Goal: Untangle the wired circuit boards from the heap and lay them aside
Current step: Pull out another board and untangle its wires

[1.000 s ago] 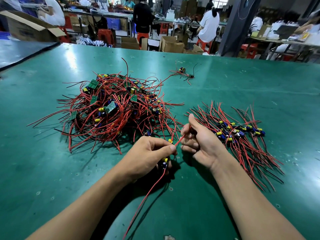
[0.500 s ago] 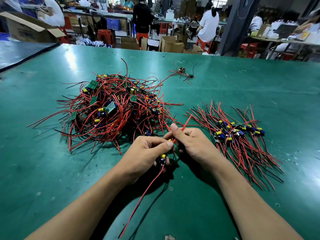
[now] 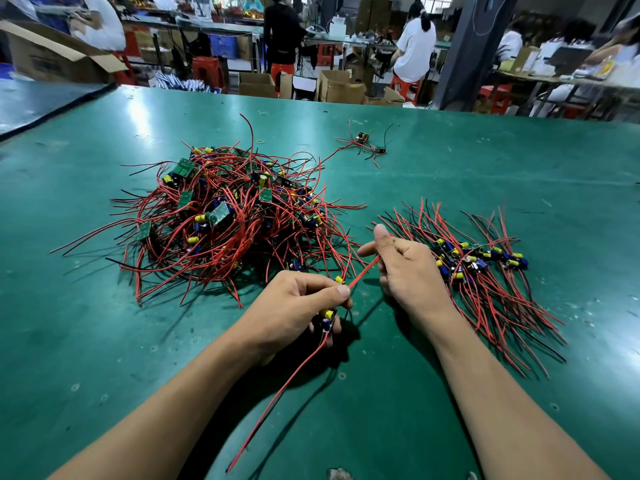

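1. Left hand [image 3: 294, 306]: recorded at the near middle of the table [image 3: 519, 161], just short of the heap. The fingers were curled round one circuit board [image 3: 326, 318], which was gripped with its yellow capacitor uppermost. The thumb tip was pressed against the forefinger, and the red lead [image 3: 363, 271] was pinched between them.

2. Right hand [image 3: 407, 275]: recorded just beside the left hand. The lower fingers were curled on the far end of the red lead; the thumb was raised straight and the forefinger was stretched toward the heap.

3. Red lead: stretched straight from the left thumb up to the right palm.

4. Trailing lead [image 3: 277, 393]: a second red wire, hung from the circuit board and run toward the near edge of the table.

5. Heap [image 3: 221, 220]: red and black wires tangled with green boards, placed left of centre, beyond the left hand.

6. Sorted pile [image 3: 491, 271]: boards laid in a rough row with wires fanned out, placed just right of the right hand and partly covered by that wrist.

7. Stray boards [image 3: 363, 142]: two, set on the far side, well apart from both piles.

8. Background: cardboard boxes [image 3: 341, 86], red stools [image 3: 207, 69] and persons seated at benches were noted.
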The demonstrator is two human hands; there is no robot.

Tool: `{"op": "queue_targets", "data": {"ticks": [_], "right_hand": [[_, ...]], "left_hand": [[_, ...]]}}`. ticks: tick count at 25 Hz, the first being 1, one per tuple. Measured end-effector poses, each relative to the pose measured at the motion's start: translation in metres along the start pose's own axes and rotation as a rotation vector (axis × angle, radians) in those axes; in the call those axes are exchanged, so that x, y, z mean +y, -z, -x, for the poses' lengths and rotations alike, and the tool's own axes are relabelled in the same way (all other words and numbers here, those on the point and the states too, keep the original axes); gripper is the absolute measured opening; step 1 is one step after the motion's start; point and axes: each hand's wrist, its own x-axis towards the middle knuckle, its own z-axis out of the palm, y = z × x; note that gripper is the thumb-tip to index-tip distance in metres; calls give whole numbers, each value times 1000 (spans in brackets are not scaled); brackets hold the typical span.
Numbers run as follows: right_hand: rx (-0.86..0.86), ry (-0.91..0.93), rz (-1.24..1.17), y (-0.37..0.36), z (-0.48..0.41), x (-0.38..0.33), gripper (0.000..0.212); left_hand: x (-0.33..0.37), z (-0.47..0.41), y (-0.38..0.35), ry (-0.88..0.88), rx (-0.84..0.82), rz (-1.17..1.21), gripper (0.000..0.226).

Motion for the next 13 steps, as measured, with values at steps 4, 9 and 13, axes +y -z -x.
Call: {"op": "queue_targets", "data": {"ticks": [4, 9, 13], "right_hand": [[-86, -254, -358, 1, 2, -11, 66], [-160, -254, -297, -5, 11, -14, 71], [-167, -194, -215, -11, 17, -22, 73]], "left_hand": [[0, -3, -3, -5, 100, 96, 33], [6, -8, -2, 55, 132, 319, 66], [7, -6, 1, 63, 97, 311, 68]]}}
